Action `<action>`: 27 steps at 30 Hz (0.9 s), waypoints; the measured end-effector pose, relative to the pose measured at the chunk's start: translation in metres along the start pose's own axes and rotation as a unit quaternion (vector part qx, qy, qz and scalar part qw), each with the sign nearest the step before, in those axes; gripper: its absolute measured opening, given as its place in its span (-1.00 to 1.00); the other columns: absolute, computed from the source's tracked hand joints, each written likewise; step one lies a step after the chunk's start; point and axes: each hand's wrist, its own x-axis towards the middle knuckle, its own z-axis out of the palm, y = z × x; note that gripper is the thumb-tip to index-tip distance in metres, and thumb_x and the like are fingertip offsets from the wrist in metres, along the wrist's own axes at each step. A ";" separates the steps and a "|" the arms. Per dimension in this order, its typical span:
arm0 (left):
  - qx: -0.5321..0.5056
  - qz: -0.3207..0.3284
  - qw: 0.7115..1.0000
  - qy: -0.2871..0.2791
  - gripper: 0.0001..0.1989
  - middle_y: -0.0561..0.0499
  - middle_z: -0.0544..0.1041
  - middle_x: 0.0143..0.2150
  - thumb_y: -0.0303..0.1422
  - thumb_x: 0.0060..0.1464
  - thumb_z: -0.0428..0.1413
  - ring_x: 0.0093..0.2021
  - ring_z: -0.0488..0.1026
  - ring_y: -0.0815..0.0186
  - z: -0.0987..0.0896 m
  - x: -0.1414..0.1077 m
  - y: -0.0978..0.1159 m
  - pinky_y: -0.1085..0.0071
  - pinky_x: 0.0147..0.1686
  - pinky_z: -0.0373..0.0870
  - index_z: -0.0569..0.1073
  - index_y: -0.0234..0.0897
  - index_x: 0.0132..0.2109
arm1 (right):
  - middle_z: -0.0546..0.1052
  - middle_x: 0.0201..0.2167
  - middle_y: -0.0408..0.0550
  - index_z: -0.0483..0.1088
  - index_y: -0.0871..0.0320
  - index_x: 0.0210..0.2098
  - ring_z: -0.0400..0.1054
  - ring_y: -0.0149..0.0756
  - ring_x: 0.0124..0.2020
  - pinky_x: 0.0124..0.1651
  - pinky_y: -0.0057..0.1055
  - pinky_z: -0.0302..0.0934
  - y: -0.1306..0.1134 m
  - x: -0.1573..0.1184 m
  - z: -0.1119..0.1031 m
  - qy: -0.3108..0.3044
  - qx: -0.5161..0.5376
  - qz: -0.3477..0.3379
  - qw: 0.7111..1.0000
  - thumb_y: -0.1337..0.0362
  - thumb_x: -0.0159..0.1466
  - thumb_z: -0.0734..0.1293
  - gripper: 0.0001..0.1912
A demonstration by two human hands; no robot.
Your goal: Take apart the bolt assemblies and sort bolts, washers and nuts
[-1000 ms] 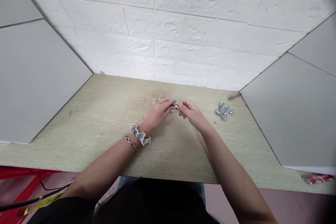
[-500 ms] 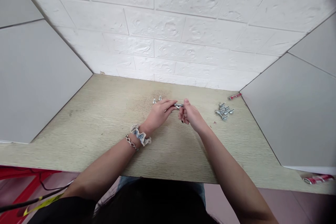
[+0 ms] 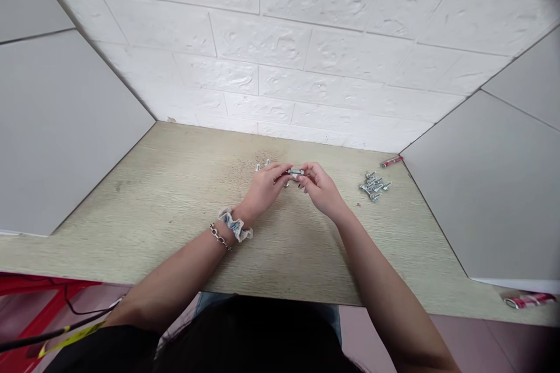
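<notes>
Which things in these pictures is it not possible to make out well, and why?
Head view, metal bolt between the left hand and right hand: the fingers hide most of it.
Head view, pile of metal bolts: too small to count them.
Head view, red object at lower right: blurred, too small to name.

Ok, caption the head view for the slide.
Left hand and right hand hold a metal bolt above a wood-grain desk.
</notes>
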 end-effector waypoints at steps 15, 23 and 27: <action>-0.017 -0.021 1.000 -0.005 -0.80 -0.03 0.52 -0.26 -0.42 0.07 0.08 -0.28 0.45 0.37 -0.003 0.001 0.006 0.48 -0.26 0.39 0.46 -0.33 -0.13 | 0.34 -0.27 -0.18 -0.02 0.01 -0.07 0.17 -0.54 -0.57 -0.48 -0.50 0.11 -0.006 -0.005 0.002 0.017 0.044 0.018 0.999 0.22 0.11 0.24 -0.56; 0.004 0.051 0.999 -0.004 -0.79 -0.07 0.51 -0.22 -0.42 0.11 0.04 -0.23 0.45 0.38 0.000 -0.002 0.003 0.48 -0.21 0.39 0.43 -0.36 -0.10 | 0.25 -0.70 -0.17 0.16 0.18 -0.59 0.06 -0.51 -0.68 -0.59 -0.52 -0.05 -0.012 -0.004 0.002 -0.016 0.042 0.101 0.994 -0.17 0.18 0.02 -0.46; 0.010 0.044 0.999 -0.003 -0.79 -0.06 0.51 -0.23 -0.43 0.10 0.05 -0.25 0.45 0.38 0.000 -0.002 0.003 0.47 -0.22 0.39 0.43 -0.36 -0.10 | 0.26 -0.65 -0.22 0.20 0.17 -0.52 0.04 -0.53 -0.66 -0.57 -0.54 -0.05 -0.015 -0.005 0.001 -0.012 0.028 0.077 0.997 -0.07 0.17 0.14 -0.58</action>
